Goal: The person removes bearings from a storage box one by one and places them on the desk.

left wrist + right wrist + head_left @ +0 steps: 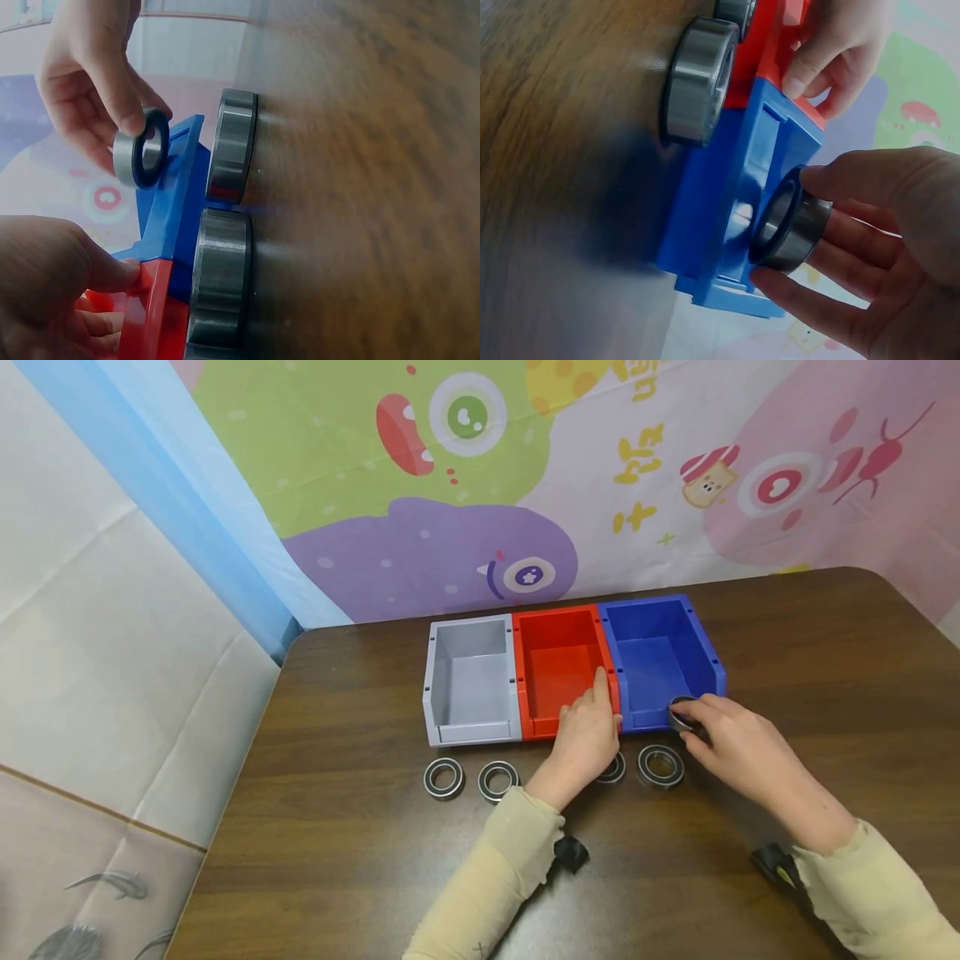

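My right hand (738, 747) holds a steel ball bearing (677, 720) over the front edge of the blue bin (652, 668). In the right wrist view, the thumb and fingers grip the tilted bearing (804, 234) by its outer rim. My left hand (588, 735) pinches the wall of the red bin (558, 672) beside the blue one, with its index finger stretched along the top edge. The left wrist view has that thumb (112, 271) on the front corner where the two bins meet.
A grey bin (472, 681) adjoins the red one on the left. Several bearings lie on the brown table (337, 835) before the bins: a leftmost bearing (443, 795), one near the left sleeve, one partly hidden by the left hand, and a rightmost bearing (660, 783).
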`<state>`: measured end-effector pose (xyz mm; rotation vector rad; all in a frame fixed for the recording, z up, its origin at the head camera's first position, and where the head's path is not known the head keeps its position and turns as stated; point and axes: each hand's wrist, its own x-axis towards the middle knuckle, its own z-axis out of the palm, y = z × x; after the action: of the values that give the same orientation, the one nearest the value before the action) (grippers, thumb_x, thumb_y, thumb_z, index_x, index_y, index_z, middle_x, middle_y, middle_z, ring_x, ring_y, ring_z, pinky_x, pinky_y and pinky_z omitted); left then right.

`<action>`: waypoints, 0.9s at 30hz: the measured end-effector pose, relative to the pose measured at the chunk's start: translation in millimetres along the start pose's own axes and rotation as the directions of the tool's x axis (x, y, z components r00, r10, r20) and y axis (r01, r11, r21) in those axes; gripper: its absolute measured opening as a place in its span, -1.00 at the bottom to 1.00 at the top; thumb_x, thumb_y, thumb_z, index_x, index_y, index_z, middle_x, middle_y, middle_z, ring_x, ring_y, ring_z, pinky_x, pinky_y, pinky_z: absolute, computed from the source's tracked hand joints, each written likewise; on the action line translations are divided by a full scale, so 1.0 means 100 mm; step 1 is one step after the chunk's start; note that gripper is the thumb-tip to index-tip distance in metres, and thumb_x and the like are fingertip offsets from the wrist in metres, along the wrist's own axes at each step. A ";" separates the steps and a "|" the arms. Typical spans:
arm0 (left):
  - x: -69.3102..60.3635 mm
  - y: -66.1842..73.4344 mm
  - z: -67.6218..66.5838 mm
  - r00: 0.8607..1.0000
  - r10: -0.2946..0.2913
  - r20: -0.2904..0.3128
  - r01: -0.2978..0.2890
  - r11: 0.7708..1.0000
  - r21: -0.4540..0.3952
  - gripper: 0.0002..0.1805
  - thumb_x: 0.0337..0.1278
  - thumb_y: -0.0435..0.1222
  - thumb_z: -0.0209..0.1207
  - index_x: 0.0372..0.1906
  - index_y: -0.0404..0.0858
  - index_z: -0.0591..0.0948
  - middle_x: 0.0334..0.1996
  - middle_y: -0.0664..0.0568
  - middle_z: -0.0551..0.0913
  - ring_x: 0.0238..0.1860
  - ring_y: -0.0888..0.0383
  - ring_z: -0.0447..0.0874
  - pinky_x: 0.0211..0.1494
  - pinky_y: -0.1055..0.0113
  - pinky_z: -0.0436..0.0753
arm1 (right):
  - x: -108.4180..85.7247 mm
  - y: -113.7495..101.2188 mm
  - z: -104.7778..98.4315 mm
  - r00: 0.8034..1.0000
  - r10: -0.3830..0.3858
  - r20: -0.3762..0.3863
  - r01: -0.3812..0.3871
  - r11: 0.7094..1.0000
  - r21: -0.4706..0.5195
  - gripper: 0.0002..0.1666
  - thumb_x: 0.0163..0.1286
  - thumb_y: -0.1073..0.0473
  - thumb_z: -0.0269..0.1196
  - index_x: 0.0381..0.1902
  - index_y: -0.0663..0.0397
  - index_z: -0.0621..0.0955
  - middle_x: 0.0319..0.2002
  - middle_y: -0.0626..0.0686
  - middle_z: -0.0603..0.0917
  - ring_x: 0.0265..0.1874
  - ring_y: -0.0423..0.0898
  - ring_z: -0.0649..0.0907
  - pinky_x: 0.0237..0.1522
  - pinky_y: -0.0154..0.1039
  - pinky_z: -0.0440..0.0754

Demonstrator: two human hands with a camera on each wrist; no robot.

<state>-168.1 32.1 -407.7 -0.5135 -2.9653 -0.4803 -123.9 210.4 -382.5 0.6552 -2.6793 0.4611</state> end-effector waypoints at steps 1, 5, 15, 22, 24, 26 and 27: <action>0.00 0.00 0.00 1.000 0.000 0.000 0.000 1.000 0.000 -0.28 0.15 -0.18 0.11 0.34 -0.33 0.11 -0.06 -0.02 0.59 -0.13 0.11 0.59 0.04 0.14 0.49 | -0.01 0.00 -0.01 1.000 0.002 0.001 -0.002 1.000 0.003 -0.64 -0.05 0.35 0.32 -0.20 0.26 0.61 -0.37 0.14 0.63 -0.40 0.03 0.61 -0.40 0.00 0.55; 0.00 0.00 -0.01 1.000 -0.006 0.009 0.006 1.000 -0.003 -0.28 0.15 -0.17 0.11 0.35 -0.33 0.11 -0.03 -0.03 0.58 -0.10 0.11 0.59 0.07 0.13 0.48 | -0.07 0.00 -0.03 1.000 0.008 0.029 -0.009 1.000 0.013 -0.67 -0.05 0.37 0.31 -0.22 0.27 0.62 -0.32 0.18 0.65 -0.33 0.08 0.63 -0.34 0.02 0.55; -0.01 0.00 -0.01 1.000 -0.009 0.016 0.010 1.000 -0.005 -0.28 0.16 -0.16 0.10 0.35 -0.33 0.10 0.00 -0.03 0.57 -0.06 0.12 0.57 0.08 0.13 0.47 | -0.15 0.02 -0.09 0.979 0.079 0.189 -0.083 0.996 0.012 -0.67 -0.06 0.34 0.34 -0.24 0.23 0.59 -0.36 0.13 0.65 -0.37 0.03 0.63 -0.35 0.01 0.54; -0.01 0.00 -0.02 1.000 -0.006 0.007 0.006 1.000 -0.001 -0.28 0.15 -0.16 0.10 0.34 -0.33 0.11 -0.02 -0.03 0.58 -0.07 0.12 0.57 0.06 0.14 0.48 | -0.19 0.07 -0.03 0.948 0.104 0.301 -0.118 0.993 0.027 -0.73 -0.05 0.34 0.34 -0.32 0.14 0.58 -0.41 0.06 0.64 -0.40 -0.02 0.63 -0.40 -0.04 0.55; -0.01 0.00 -0.02 1.000 -0.008 0.012 0.008 1.000 -0.005 -0.28 0.16 -0.16 0.10 0.35 -0.33 0.11 -0.02 -0.03 0.58 -0.06 0.12 0.57 0.07 0.14 0.48 | -0.19 0.08 -0.01 0.943 0.109 0.314 -0.124 0.992 0.030 -0.74 -0.05 0.34 0.34 -0.34 0.12 0.58 -0.41 0.05 0.64 -0.40 -0.02 0.64 -0.42 -0.05 0.55; -0.01 0.00 -0.02 1.000 -0.010 0.015 0.010 1.000 -0.008 -0.27 0.16 -0.16 0.10 0.35 -0.33 0.11 -0.02 -0.03 0.58 -0.06 0.12 0.57 0.08 0.14 0.47 | -0.19 0.09 0.01 0.941 0.111 0.320 -0.128 0.991 0.032 -0.75 -0.05 0.34 0.34 -0.35 0.10 0.57 -0.43 0.05 0.65 -0.41 -0.03 0.64 -0.44 -0.06 0.55; -0.01 0.00 -0.02 1.000 -0.010 0.015 0.010 1.000 -0.008 -0.27 0.16 -0.16 0.10 0.35 -0.33 0.11 -0.02 -0.03 0.58 -0.07 0.12 0.57 0.08 0.14 0.47 | -0.19 0.09 0.02 0.941 0.112 0.318 -0.128 0.991 0.032 -0.75 -0.06 0.34 0.35 -0.36 0.10 0.57 -0.43 0.04 0.65 -0.42 -0.03 0.64 -0.44 -0.06 0.55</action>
<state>-167.3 31.7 -405.6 -0.5061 -2.9826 -0.4921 -112.6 224.3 -394.1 0.6285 -3.0335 0.4966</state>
